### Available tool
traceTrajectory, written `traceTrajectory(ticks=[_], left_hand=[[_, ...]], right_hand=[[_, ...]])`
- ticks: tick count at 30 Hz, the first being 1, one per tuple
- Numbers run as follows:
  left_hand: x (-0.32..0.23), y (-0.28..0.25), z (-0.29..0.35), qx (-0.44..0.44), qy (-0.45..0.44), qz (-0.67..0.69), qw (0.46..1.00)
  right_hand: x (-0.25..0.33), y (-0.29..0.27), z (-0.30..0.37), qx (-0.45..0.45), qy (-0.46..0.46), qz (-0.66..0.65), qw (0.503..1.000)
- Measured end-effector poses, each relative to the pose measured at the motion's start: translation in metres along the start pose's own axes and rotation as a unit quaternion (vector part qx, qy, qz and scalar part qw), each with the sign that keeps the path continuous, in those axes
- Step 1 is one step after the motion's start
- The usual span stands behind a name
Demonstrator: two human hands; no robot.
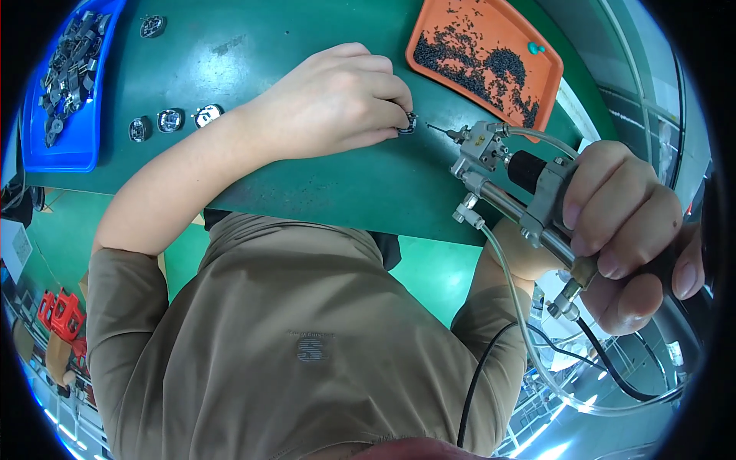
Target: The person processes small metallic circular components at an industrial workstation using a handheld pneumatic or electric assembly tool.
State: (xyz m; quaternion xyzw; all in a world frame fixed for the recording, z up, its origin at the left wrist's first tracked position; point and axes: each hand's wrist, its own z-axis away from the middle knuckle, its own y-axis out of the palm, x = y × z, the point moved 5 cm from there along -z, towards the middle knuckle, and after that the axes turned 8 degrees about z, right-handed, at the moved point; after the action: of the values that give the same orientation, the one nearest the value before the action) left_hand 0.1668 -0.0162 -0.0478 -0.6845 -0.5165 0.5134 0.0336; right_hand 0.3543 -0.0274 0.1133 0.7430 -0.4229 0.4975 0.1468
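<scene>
The right hand grips a metal screwdriver tool with clear hoses, its tip near a small round metal part pinched by the left hand on the green counter.

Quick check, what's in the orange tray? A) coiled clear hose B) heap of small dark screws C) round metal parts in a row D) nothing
B: the orange tray holds a scattered heap of small dark screws, plus one small teal piece near its far edge. The round metal parts sit in a row on the green table, outside the tray.
</scene>
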Motion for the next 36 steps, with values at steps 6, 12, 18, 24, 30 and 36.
traceTrajectory(ticks=[6,12,18,24,30,36], left_hand=[[-0.006,0.001,-0.002,-0.035,-0.04,0.045,0.998],[-0.006,0.002,-0.003,-0.049,0.009,0.076,0.996],[-0.009,0.0,-0.004,-0.052,0.014,0.065,0.996],[-0.009,-0.002,0.002,-0.047,0.004,0.043,0.998],[-0.012,0.0,-0.002,-0.042,0.023,0.069,0.996],[-0.009,-0.006,-0.002,-0.067,0.015,0.044,0.997]], right_hand=[[-0.014,0.017,0.01,-0.14,-0.128,-0.12,0.974],[-0.006,0.021,-0.005,-0.066,-0.241,-0.123,0.96],[-0.004,0.024,-0.008,-0.035,-0.231,-0.131,0.963],[-0.01,0.029,-0.011,-0.014,-0.218,-0.142,0.965],[0.003,0.026,-0.005,-0.025,-0.146,-0.116,0.982],[0.001,0.017,0.002,-0.029,-0.124,-0.065,0.99]])
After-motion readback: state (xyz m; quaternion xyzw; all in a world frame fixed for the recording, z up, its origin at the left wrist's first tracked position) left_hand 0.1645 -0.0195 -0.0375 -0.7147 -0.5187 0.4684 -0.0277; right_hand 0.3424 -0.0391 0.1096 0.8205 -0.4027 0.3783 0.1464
